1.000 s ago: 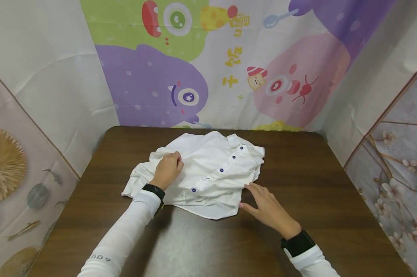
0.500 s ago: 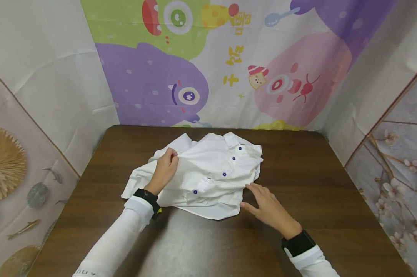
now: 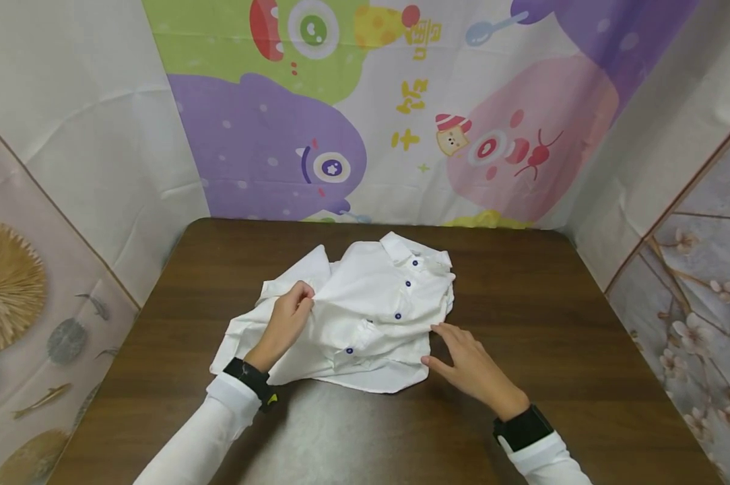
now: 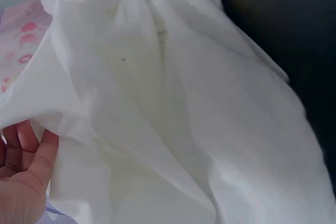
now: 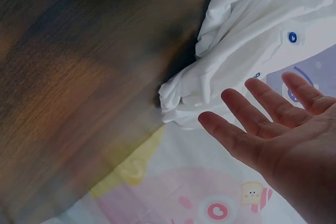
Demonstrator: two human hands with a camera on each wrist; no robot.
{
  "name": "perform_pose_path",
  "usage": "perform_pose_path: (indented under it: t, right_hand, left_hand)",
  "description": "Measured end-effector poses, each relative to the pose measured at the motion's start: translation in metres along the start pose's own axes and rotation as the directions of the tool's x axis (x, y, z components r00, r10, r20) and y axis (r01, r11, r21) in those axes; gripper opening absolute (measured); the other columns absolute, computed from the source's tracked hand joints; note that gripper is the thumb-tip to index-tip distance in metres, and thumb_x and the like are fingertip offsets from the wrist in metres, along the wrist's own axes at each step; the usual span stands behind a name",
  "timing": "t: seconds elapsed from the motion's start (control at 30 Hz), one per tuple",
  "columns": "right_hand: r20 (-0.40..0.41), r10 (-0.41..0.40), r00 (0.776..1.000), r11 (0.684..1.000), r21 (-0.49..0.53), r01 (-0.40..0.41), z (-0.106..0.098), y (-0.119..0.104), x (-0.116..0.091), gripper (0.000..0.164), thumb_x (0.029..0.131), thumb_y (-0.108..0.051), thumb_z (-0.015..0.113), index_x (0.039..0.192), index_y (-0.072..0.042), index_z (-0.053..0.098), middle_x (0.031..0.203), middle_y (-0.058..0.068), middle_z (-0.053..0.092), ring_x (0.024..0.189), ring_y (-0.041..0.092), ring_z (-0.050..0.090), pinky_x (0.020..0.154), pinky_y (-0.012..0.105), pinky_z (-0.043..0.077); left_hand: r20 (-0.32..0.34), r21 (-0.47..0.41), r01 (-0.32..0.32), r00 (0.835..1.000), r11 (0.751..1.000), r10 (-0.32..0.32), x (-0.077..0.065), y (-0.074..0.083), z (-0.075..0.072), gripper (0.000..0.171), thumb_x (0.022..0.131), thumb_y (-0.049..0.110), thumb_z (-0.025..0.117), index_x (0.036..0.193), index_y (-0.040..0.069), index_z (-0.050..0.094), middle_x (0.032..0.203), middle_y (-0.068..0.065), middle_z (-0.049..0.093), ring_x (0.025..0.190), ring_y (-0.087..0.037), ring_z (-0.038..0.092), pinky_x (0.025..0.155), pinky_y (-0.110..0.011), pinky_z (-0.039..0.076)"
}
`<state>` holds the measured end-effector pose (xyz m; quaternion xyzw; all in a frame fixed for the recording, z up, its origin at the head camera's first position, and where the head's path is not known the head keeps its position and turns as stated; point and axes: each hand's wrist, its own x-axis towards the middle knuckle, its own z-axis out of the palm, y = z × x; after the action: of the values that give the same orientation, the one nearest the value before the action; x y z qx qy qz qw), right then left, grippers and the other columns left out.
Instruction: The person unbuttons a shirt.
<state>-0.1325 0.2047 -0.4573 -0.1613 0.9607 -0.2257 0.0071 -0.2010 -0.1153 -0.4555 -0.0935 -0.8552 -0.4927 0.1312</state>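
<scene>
A white shirt (image 3: pixel 365 289) with a collar and blue buttons lies rumpled in the middle of the table, its collar toward the far right. My left hand (image 3: pixel 288 316) pinches the cloth near the shirt's left middle and lifts a fold of it. In the left wrist view, the raised cloth (image 4: pixel 136 103) hangs in creases from that hand's fingers (image 4: pixel 44 156). Beside the shirt's right edge is my right hand (image 3: pixel 471 364), its fingers spread and relaxed, fingertips right at the cloth. The right wrist view shows that palm with straight fingers (image 5: pixel 244 116) and nothing held.
The brown wooden table (image 3: pixel 553 323) extends around the shirt. A cartoon-printed cloth (image 3: pixel 401 108) hangs behind its far edge. Pale patterned panels (image 3: pixel 704 303) stand at both sides. Each wrist wears a black strap (image 3: pixel 522 426).
My left hand has drawn the pinched cloth slightly toward me and to the left, raising a fold. The collar and button line have shifted the same way. My right hand has stayed in place.
</scene>
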Motion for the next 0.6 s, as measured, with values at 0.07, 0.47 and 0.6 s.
perform_pose_path:
  t: [0.07, 0.47, 0.6]
  right_hand:
    - [-0.005, -0.001, 1.0, 1.0, -0.002, 0.001, 0.001, 0.0, 0.0, 0.061, 0.087, -0.043, 0.06, 0.132, -0.004, 0.047, 0.134, 0.017, 0.049, 0.123, 0.038, 0.044, 0.097, 0.056, 0.036]
    - [-0.004, 0.012, 1.0, 1.0, 0.0, -0.012, 0.004, 0.001, 0.002, 0.06, 0.087, -0.042, 0.06, 0.131, -0.003, 0.047, 0.133, 0.017, 0.049, 0.122, 0.038, 0.044, 0.097, 0.057, 0.036]
    - [0.0, 0.016, 1.0, 1.0, 0.011, -0.016, 0.004, 0.002, 0.003, 0.06, 0.087, -0.041, 0.061, 0.131, -0.002, 0.047, 0.133, 0.019, 0.048, 0.122, 0.039, 0.044, 0.097, 0.057, 0.036]
  left_hand:
    - [0.018, 0.011, -0.043, 0.999, 0.999, 0.042, -0.005, -0.001, 0.0, 0.009, 0.082, 0.0, 0.046, 0.079, 0.005, 0.052, 0.064, 0.0, 0.043, 0.06, -0.009, 0.04, 0.057, -0.022, 0.034]
    - [0.268, 0.143, -0.218, 0.947, 0.965, 0.175, -0.034, -0.01, 0.01, 0.013, 0.078, 0.002, 0.051, 0.072, 0.013, 0.046, 0.067, 0.007, 0.038, 0.065, -0.009, 0.04, 0.06, -0.022, 0.035]
    - [0.339, 0.224, -0.309, 0.914, 0.924, 0.224, -0.04, -0.017, 0.017, 0.015, 0.076, 0.006, 0.055, 0.069, 0.014, 0.044, 0.065, 0.008, 0.036, 0.065, -0.008, 0.039, 0.061, -0.022, 0.033]
